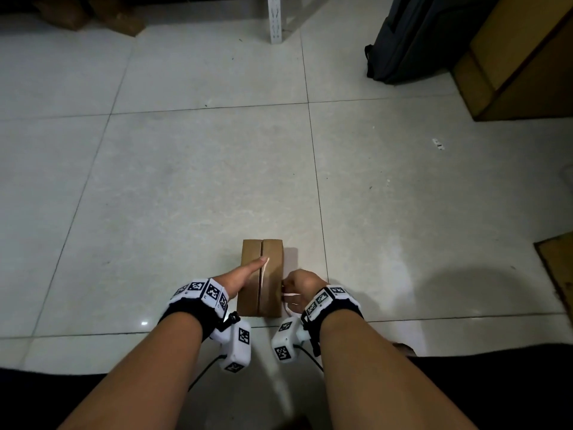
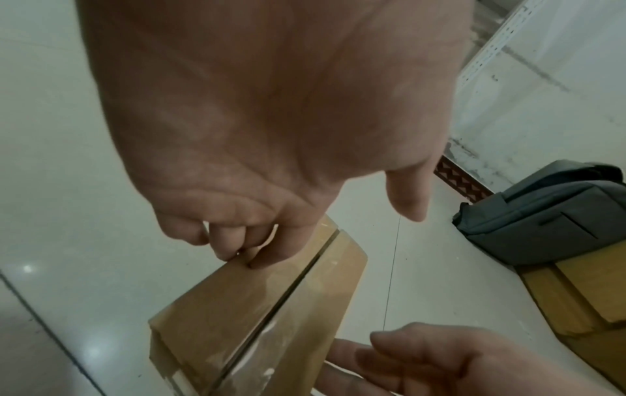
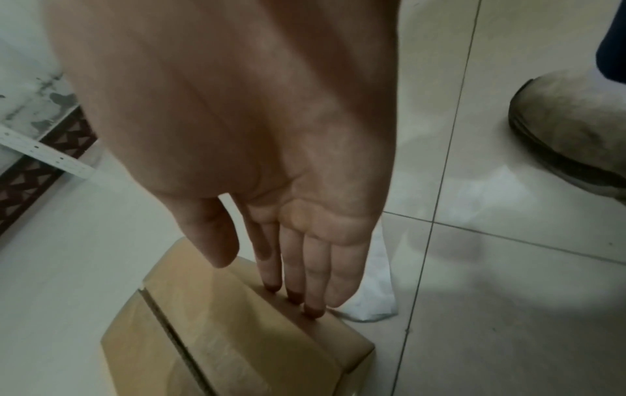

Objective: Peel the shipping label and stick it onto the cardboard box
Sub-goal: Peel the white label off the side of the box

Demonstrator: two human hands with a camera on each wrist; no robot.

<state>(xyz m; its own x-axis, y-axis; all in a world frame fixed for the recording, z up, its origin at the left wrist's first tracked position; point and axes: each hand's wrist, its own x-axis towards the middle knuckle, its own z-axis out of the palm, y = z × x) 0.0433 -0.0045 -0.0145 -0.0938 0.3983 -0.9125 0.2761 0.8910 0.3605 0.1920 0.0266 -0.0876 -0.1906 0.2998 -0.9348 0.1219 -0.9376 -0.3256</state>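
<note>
No readable writing or brand anywhere; only the black-and-white square marker patterns on the wrist bands. Left hand (image 1: 240,279) lies over the left edge of the cardboard box (image 1: 273,283), thumb stretched along the top by the centre seam; the left wrist view adds what the head view hides, the other fingers (image 2: 267,254) curled down over the box's left top edge, gripping it. The box sits on the tiled floor (image 1: 186,187) right in front of the person, flaps closed with clear tape along the seam, and there's no label on its top. Right hand (image 1: 299,288) is at the box's right side; the right wrist view shows its fingers (image 3: 294,284) nearly straight and close together, tips pressing on the box's right top edge, thumb free. Just beside those fingers a white sheet (image 3: 376,289) lies on the floor against the box, likely the shipping label, though no print is legible; the head view shows only a white sliver of it (image 1: 291,294). Farther right: a grey backpack (image 1: 412,38), a big carton (image 1: 524,60), and only in the right wrist view, a worn shoe (image 3: 572,134).
</note>
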